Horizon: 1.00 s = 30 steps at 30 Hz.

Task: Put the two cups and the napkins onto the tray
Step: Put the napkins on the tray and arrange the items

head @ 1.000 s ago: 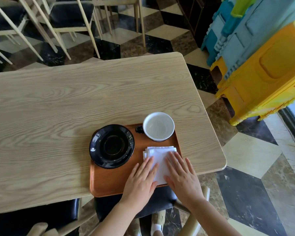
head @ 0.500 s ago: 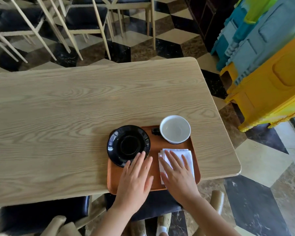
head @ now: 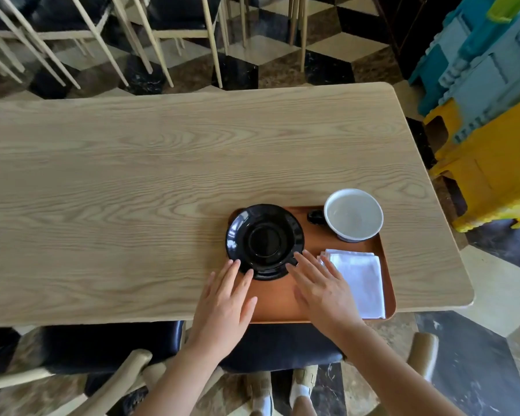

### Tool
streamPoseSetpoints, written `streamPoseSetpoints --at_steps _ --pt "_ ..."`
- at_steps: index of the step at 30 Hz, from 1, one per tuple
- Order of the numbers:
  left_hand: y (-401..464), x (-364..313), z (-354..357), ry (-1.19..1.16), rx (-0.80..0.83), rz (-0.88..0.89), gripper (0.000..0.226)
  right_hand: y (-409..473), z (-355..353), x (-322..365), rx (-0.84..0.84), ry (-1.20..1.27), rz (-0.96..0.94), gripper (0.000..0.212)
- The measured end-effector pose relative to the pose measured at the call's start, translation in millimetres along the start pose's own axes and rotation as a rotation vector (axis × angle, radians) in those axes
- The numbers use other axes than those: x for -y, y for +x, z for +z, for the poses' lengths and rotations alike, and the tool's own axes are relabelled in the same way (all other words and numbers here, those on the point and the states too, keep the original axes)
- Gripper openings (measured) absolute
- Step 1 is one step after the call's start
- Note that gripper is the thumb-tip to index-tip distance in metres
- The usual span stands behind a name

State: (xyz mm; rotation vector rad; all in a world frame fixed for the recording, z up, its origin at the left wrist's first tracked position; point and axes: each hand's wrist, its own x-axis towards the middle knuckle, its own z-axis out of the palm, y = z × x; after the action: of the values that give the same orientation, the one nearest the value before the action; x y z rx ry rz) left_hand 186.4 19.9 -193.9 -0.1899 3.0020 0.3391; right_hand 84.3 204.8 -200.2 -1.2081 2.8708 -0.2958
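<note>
A brown tray (head: 278, 298) lies at the near right edge of the wooden table (head: 132, 181). On its left part stands a black cup on a black saucer (head: 264, 240). A white cup with a dark handle (head: 354, 214) stands at the tray's far right corner. Folded white napkins (head: 359, 279) lie on the tray's right side. My left hand (head: 224, 307) hovers flat at the saucer's near left rim, fingers apart. My right hand (head: 321, 291) is flat over the tray, its fingertips at the saucer's near right rim, its side touching the napkins.
Dark-cushioned wooden chairs (head: 108, 349) stand under the table's near edge, and more chairs (head: 168, 28) beyond the far edge. Stacked blue and yellow plastic stools (head: 490, 121) crowd the right side. The floor is checkered tile.
Both hands left the napkins and slid left and forward to the black saucer's near rim. The camera view shifted, so the tray appears further right.
</note>
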Motion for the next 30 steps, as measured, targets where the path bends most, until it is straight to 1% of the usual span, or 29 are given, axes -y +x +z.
streamPoseSetpoints --at_steps 5,12,24,27,30 --pt "-12.7 0.6 4.0 0.0 0.011 0.033 0.05 -13.0 0.2 2.1 -0.042 0.013 -0.006 0.038" --pt "-28.1 -0.2 4.8 -0.027 0.027 0.057 0.049 -33.0 0.5 9.5 -0.042 0.032 0.005 0.038" --pt "-36.0 1.3 7.5 0.019 0.039 0.1 0.051 -40.7 0.2 12.5 -0.041 0.032 0.009 0.037" --pt "-29.6 -0.3 -1.8 0.026 -0.008 0.096 0.052 -39.0 -4.4 12.0 -0.068 0.039 -0.011 0.031" --pt "0.2 -10.7 -21.0 0.002 -0.117 0.123 0.053 -25.8 -21.0 -0.6 -0.172 0.061 0.011 0.029"
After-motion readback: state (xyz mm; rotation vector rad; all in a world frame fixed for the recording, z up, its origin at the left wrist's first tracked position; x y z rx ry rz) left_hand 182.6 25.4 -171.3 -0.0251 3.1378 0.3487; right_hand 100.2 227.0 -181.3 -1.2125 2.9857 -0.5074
